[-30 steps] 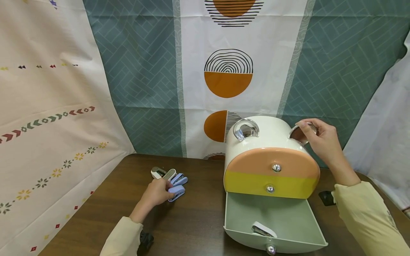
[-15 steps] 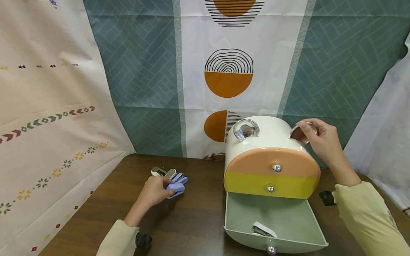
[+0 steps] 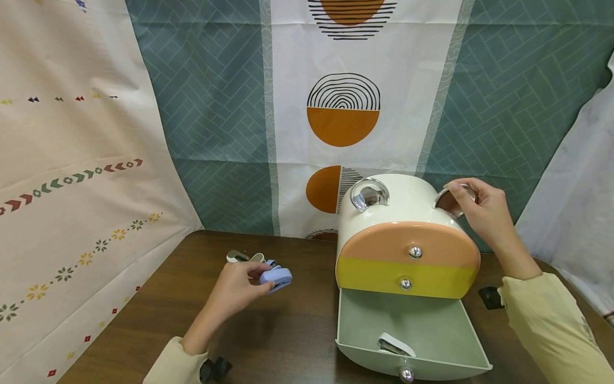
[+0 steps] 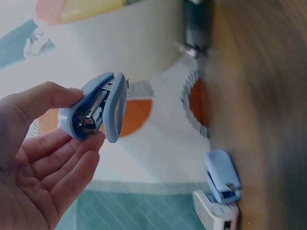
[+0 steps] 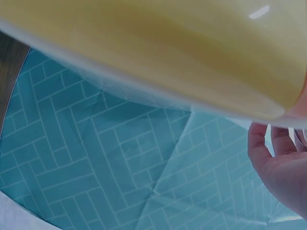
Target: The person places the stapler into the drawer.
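Observation:
My left hand (image 3: 235, 290) pinches a small light-blue stapler (image 3: 278, 276) between thumb and fingers, above the table. In the left wrist view its two halves are spread and the metal inside shows. Behind that hand, a second blue stapler (image 4: 222, 173) lies beside white-and-grey staplers (image 3: 237, 256), partly hidden in the head view. My right hand (image 3: 486, 213) grips the silver ear-shaped piece (image 3: 446, 205) on the right top of a rounded white drawer box (image 3: 408, 200). The box's green bottom drawer (image 3: 427, 314) is pulled out, with a white stapler (image 3: 397, 344) lying in it.
An orange drawer (image 3: 388, 242) and a yellow drawer (image 3: 374, 277), both closed, sit above the green one. A second silver ear (image 3: 369, 194) stands on the box's left top. Patterned cloth (image 3: 220, 106) hangs behind the brown table (image 3: 297, 330).
My left hand has lifted the blue stapler off the table by the others and moved it a little to the right. My right hand stays on the silver ear.

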`<state>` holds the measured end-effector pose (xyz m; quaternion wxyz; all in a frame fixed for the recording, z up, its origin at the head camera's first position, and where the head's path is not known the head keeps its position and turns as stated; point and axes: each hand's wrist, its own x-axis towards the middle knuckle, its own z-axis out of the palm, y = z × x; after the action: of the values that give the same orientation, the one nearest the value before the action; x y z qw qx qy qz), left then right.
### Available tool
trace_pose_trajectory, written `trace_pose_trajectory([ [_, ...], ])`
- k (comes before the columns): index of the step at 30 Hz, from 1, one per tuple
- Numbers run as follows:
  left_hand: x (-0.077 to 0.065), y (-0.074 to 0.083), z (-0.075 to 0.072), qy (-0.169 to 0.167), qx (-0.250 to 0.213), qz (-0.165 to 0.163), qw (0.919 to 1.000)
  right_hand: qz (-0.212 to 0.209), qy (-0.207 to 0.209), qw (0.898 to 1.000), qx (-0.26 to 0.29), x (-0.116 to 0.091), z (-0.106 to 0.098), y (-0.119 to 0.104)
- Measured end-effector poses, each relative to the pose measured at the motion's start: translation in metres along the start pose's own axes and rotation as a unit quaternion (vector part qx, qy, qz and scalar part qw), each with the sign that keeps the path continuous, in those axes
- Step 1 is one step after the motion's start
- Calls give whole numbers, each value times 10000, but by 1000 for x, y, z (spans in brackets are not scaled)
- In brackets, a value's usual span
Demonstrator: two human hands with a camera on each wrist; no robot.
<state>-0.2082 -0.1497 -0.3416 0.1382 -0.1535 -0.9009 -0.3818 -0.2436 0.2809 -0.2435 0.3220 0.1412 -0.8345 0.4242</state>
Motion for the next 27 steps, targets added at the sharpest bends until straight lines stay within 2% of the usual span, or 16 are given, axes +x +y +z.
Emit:
trace_pose_trajectory([
  [7, -7, 24, 1, -43, -299, 680, 9972, -2, 2, 10000, 31, -1, 0, -2],
  [11, -11, 37, 2, -135, -536, 921, 9942, 8, 3, 10000, -26, 0, 0, -1],
  [19, -17, 60, 13, -467, -914, 1167, 9878, 70, 25, 9999, -129, 0, 0, 0],
  [27, -18, 78, 31, -842, -1210, 1599, 9761, 81, 40, 9998, -179, 0, 1, -1],
])
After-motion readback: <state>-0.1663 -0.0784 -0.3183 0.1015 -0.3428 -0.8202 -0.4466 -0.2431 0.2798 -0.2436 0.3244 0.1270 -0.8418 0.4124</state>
